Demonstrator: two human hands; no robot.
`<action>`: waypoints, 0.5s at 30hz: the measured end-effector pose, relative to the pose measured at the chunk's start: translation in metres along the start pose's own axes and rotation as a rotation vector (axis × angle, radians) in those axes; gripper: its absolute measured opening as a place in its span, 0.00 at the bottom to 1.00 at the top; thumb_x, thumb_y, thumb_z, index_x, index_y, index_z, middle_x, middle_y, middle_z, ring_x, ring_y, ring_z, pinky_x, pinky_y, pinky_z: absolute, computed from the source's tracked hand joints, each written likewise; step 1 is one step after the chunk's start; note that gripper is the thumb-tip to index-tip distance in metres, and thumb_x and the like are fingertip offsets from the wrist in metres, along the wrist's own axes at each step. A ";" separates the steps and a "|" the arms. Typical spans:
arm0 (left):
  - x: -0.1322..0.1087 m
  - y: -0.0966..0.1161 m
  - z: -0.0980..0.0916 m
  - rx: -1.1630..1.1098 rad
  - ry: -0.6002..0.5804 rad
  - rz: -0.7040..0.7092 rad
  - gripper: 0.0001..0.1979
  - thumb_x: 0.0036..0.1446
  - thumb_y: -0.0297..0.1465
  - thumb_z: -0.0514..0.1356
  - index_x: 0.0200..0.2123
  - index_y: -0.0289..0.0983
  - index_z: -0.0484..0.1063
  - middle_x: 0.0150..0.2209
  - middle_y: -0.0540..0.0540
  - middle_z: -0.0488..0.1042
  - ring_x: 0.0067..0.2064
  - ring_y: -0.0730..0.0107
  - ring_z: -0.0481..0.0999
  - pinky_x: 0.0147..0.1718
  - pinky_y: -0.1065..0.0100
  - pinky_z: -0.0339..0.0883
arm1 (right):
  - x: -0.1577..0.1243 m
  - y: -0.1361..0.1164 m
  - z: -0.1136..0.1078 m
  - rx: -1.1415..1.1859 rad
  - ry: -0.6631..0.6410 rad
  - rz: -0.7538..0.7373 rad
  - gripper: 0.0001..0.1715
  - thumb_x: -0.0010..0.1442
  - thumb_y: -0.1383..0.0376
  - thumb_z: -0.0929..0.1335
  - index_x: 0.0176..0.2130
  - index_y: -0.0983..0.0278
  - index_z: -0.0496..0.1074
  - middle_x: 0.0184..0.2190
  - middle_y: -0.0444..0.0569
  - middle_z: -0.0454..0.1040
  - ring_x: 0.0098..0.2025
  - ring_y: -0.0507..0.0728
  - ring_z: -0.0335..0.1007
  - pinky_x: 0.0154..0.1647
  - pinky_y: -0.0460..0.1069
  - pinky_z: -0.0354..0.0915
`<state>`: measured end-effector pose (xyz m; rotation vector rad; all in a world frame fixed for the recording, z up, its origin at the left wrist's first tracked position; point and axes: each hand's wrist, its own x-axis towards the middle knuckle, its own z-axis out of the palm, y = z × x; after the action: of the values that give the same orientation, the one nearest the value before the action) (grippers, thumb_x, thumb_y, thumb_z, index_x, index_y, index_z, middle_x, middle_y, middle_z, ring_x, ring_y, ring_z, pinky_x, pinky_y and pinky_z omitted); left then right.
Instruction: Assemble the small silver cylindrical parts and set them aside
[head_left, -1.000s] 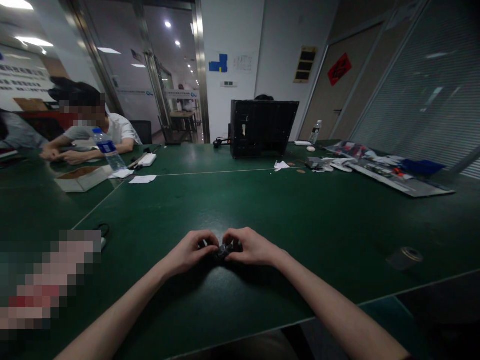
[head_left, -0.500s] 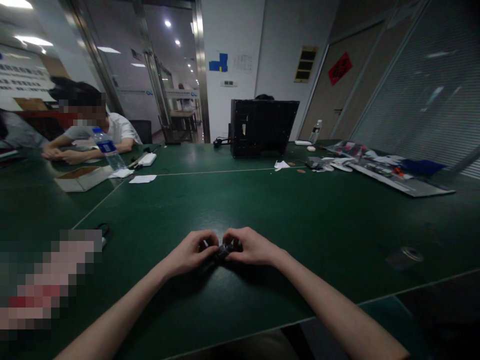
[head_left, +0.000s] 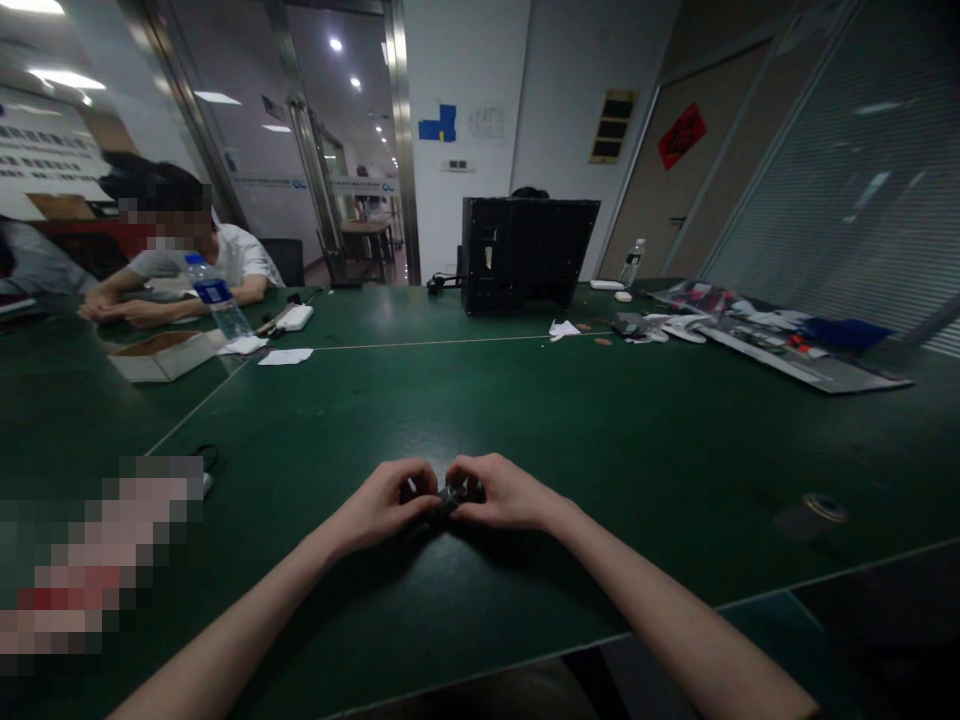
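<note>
Both of my hands rest together on the green table, near its front edge. My left hand and my right hand are curled, fingertips meeting around a small dark object. Each hand pinches one side of it. The object is mostly hidden by my fingers, so I cannot make out what it is.
A roll of tape lies at the right. A black computer case stands at the far side, with papers and parts to its right. At the far left a person sits behind a water bottle and a cardboard box.
</note>
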<state>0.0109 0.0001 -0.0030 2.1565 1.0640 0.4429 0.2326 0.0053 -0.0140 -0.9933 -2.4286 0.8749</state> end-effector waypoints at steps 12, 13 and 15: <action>0.000 0.001 0.000 0.009 0.008 -0.015 0.10 0.60 0.35 0.54 0.35 0.35 0.70 0.34 0.49 0.72 0.35 0.70 0.70 0.32 0.71 0.62 | 0.001 0.000 0.001 -0.003 0.007 -0.005 0.19 0.53 0.62 0.71 0.44 0.64 0.69 0.36 0.47 0.75 0.33 0.52 0.70 0.34 0.45 0.63; 0.000 0.000 0.000 0.009 0.010 -0.012 0.10 0.60 0.35 0.55 0.35 0.35 0.70 0.34 0.49 0.72 0.35 0.70 0.70 0.32 0.71 0.62 | 0.001 -0.001 0.000 -0.003 0.007 -0.002 0.18 0.52 0.62 0.71 0.44 0.64 0.69 0.36 0.47 0.75 0.33 0.52 0.70 0.34 0.45 0.63; 0.000 -0.001 0.000 0.009 0.019 -0.008 0.10 0.60 0.35 0.55 0.35 0.35 0.70 0.34 0.49 0.71 0.35 0.70 0.70 0.32 0.71 0.62 | 0.001 -0.002 0.000 -0.002 0.010 0.003 0.18 0.52 0.63 0.71 0.43 0.64 0.69 0.35 0.47 0.75 0.33 0.52 0.70 0.34 0.45 0.63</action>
<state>0.0100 0.0002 -0.0042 2.1593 1.0862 0.4566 0.2312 0.0049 -0.0129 -1.0000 -2.4208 0.8665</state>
